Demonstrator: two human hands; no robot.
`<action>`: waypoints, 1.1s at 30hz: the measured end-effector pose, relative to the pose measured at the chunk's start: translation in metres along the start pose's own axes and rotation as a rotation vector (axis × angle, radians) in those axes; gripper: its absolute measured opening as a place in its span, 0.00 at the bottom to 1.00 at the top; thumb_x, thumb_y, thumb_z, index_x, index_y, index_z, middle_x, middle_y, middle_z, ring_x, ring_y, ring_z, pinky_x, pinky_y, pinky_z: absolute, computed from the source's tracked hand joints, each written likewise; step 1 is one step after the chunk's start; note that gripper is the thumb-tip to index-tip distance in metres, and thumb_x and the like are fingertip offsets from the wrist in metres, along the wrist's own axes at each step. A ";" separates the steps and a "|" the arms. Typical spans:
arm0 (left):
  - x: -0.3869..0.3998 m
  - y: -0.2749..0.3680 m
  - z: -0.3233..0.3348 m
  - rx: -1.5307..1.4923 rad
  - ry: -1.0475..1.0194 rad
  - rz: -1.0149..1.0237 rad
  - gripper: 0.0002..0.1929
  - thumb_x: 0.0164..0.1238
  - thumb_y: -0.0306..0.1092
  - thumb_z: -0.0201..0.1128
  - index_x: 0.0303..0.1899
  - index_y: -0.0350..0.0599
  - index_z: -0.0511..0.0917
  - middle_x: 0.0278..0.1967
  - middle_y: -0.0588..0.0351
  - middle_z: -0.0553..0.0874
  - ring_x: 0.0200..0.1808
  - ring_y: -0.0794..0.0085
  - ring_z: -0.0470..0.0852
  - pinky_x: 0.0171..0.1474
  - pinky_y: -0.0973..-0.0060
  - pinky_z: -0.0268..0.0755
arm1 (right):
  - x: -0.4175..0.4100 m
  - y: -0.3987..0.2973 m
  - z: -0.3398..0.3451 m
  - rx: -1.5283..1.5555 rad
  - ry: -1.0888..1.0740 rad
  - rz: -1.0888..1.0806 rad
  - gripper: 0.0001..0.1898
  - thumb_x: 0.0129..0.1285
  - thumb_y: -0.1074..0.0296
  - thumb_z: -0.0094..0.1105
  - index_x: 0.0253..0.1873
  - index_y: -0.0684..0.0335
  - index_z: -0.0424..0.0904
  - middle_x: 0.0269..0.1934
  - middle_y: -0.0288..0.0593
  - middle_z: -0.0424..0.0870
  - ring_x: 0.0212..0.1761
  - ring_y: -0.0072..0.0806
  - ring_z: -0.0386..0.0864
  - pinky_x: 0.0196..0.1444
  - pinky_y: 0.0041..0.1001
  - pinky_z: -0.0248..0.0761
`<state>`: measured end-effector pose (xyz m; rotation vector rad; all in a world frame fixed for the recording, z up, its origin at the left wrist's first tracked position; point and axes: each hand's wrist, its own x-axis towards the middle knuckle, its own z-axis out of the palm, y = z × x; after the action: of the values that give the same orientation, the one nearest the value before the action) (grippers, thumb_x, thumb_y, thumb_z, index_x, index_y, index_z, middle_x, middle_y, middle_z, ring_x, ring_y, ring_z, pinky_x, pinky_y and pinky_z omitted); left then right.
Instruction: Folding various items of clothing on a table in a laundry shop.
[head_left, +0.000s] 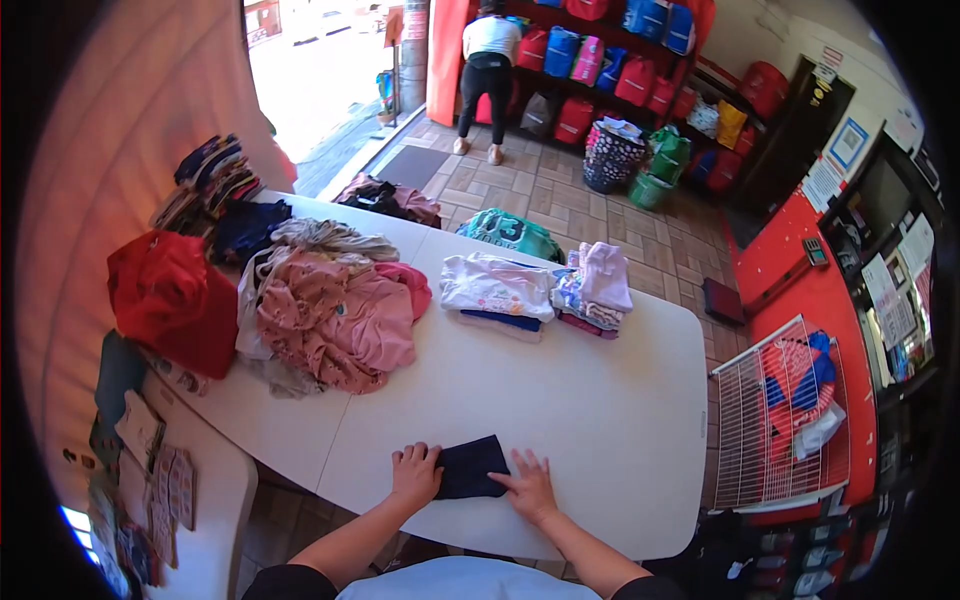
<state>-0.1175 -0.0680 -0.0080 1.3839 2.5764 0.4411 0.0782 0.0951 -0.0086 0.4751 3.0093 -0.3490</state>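
A dark navy folded cloth (472, 468) lies flat on the white table (600, 420), close to its near edge. My left hand (417, 472) touches the cloth's left edge, its fingers bent; whether it grips the fabric cannot be made out. At the right edge my right hand (529, 486) rests with fingers spread, thumb and forefinger apart, the thumb on the cloth. Farther back are a folded stack topped by a white printed shirt (496, 286) and a stack with a lilac garment (604, 276). A loose heap of pink clothes (337, 311) lies to the left.
A red fabric bag (174, 300) and a pile of folded clothes (217, 176) stand at the left. A second white table (217, 525) holds more clothes. Beyond the table, a person (487, 75) bends toward shelves of bags. A white wire rack (780, 420) stands at the right.
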 end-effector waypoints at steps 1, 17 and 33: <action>0.005 0.003 -0.002 -0.004 -0.107 -0.021 0.24 0.58 0.44 0.64 0.57 0.51 0.74 0.54 0.50 0.76 0.55 0.58 0.72 0.53 0.59 0.60 | -0.004 0.024 0.014 0.083 0.164 0.131 0.24 0.63 0.58 0.58 0.65 0.36 0.70 0.64 0.47 0.68 0.67 0.38 0.64 0.66 0.55 0.53; 0.019 0.014 0.008 -1.398 -0.713 -0.483 0.14 0.59 0.32 0.66 0.45 0.38 0.77 0.42 0.52 0.83 0.41 0.64 0.83 0.45 0.69 0.75 | 0.033 0.025 -0.008 1.796 0.221 0.837 0.17 0.59 0.68 0.67 0.51 0.61 0.74 0.44 0.39 0.81 0.45 0.29 0.78 0.48 0.27 0.71; 0.089 0.028 0.001 -0.215 -0.367 -0.254 0.55 0.40 0.46 0.80 0.71 0.48 0.54 0.71 0.38 0.54 0.72 0.40 0.50 0.66 0.47 0.58 | 0.122 0.185 -0.208 1.905 0.347 0.475 0.27 0.54 0.80 0.57 0.62 0.69 0.66 0.53 0.50 0.77 0.54 0.40 0.78 0.58 0.37 0.74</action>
<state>-0.1443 0.0213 -0.0016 0.9484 2.2842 0.3696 0.0121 0.3512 0.1407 1.2067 1.5336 -3.0185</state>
